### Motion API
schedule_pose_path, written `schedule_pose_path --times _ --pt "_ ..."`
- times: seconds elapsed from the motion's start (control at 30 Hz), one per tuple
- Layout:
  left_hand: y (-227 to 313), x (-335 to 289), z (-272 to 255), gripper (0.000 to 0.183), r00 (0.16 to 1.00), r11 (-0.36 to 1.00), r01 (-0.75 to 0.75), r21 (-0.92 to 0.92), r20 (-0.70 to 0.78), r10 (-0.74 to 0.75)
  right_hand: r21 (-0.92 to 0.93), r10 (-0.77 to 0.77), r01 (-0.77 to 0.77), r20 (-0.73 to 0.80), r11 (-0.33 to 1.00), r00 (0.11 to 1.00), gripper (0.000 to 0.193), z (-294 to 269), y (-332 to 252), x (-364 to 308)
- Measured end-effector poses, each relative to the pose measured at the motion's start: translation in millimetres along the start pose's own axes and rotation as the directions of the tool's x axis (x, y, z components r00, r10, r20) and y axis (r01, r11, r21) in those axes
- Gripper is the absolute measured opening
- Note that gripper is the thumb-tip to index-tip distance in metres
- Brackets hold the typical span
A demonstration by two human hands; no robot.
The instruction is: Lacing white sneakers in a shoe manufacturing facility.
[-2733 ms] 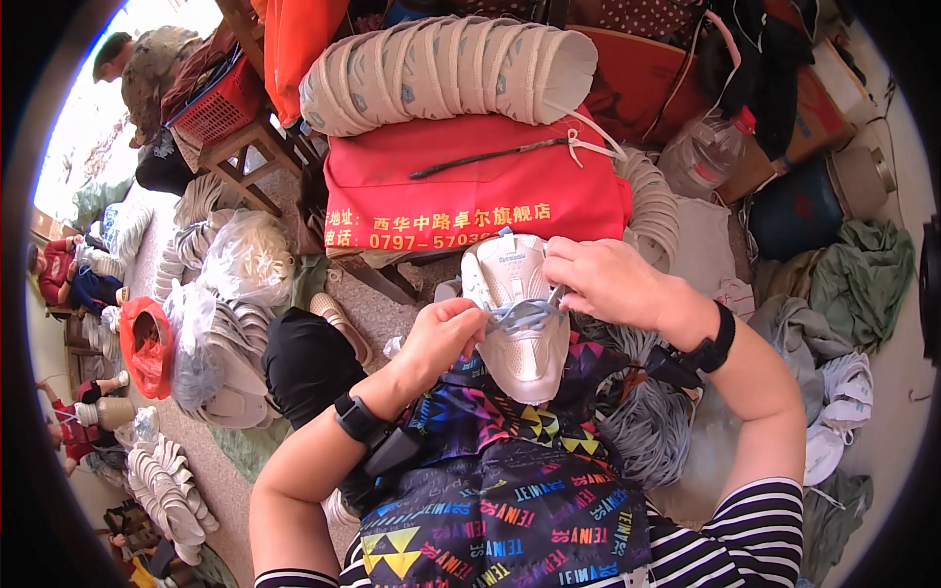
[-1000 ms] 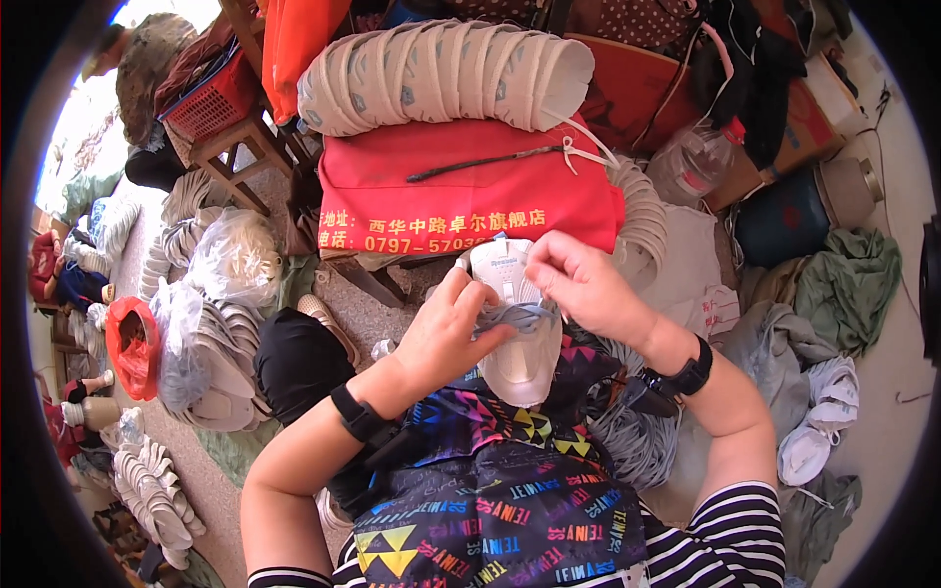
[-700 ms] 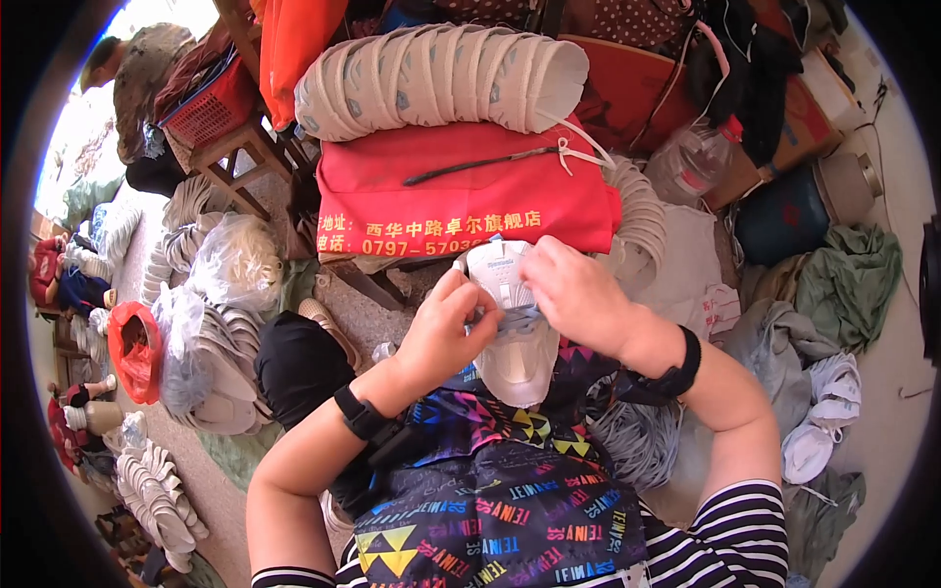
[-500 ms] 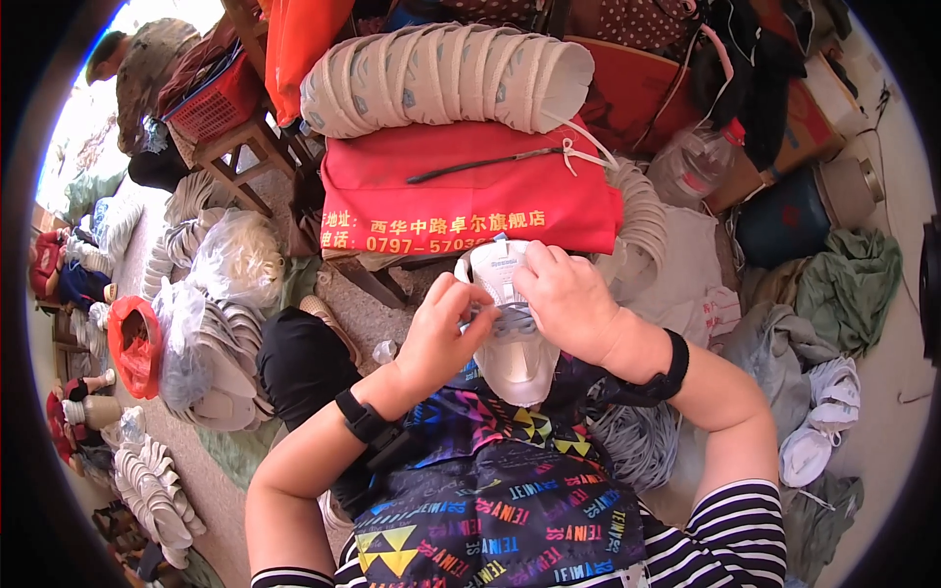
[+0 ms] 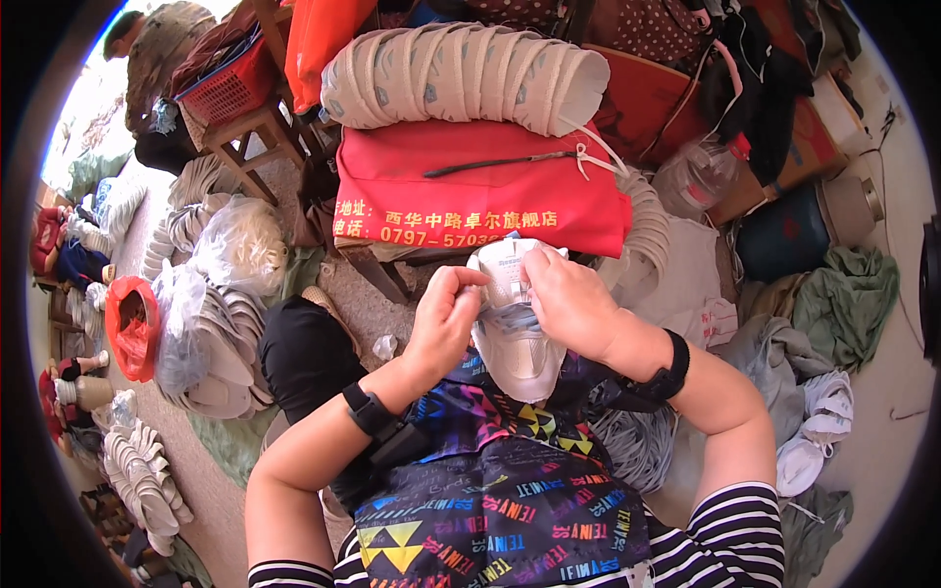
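Note:
A white sneaker (image 5: 518, 367) rests toe down against my apron, its tongue (image 5: 504, 263) sticking up at the far end. Flat grey shoelace (image 5: 512, 318) crosses its throat in loose bands. On the left edge of the opening, my left hand (image 5: 443, 318) is closed in a pinch where the lace runs to its fingertips. The exact grip there is partly hidden. My right hand (image 5: 571, 302) is closed around the right side of the sneaker, beside the tongue, with its fingertips curled over the edge.
Ahead stands a low stool covered by a red cloth (image 5: 470, 196), bearing a row of nested beige shoe parts (image 5: 461, 78) and a thin dark rod (image 5: 500, 163). Grey laces (image 5: 637, 446) lie bundled at my right. Bagged shoe parts (image 5: 235, 250) and a red bag (image 5: 131, 328) sit left.
My left hand has drawn slightly up and away to the left, its fingers pressed closer together. My right hand stays on the sneaker. The whole view has shifted a little.

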State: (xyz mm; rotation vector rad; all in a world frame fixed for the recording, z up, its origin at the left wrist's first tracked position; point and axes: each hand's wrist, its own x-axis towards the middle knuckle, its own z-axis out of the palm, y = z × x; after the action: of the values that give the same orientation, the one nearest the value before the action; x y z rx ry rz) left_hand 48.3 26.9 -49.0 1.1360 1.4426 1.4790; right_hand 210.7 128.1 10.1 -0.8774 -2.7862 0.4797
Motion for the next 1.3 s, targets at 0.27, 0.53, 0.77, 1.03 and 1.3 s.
schedule_pose_path --times 0.27,0.53,0.77,1.03,1.3 --pt "-3 -2 -12 0.021 0.989 0.94 0.144 -0.308 0.07 -0.128 0.021 -0.058 0.06 -0.099 0.998 0.993 0.023 -2 -14 7" --pt "-1 1 -11 0.016 1.0 0.978 0.021 -0.205 -0.005 -0.022 -0.053 -0.213 0.211 -0.048 0.976 0.976 0.016 18 -6 26" --pt "1 -9 -17 0.013 0.995 0.995 0.096 -0.012 0.012 -0.096 0.576 0.193 -0.145 -0.022 0.804 0.981 0.02 -16 -2 50" --pt "2 -5 -18 0.008 0.991 0.972 -0.126 0.199 -0.013 0.131 0.029 -0.147 0.145 0.088 0.989 0.985 0.014 4 -3 32" --pt "22 14 -5 0.011 0.892 0.577 -0.391 0.717 0.14 0.431 0.703 -0.027 0.287 -0.356 0.651 0.934 0.006 -47 -50 78"
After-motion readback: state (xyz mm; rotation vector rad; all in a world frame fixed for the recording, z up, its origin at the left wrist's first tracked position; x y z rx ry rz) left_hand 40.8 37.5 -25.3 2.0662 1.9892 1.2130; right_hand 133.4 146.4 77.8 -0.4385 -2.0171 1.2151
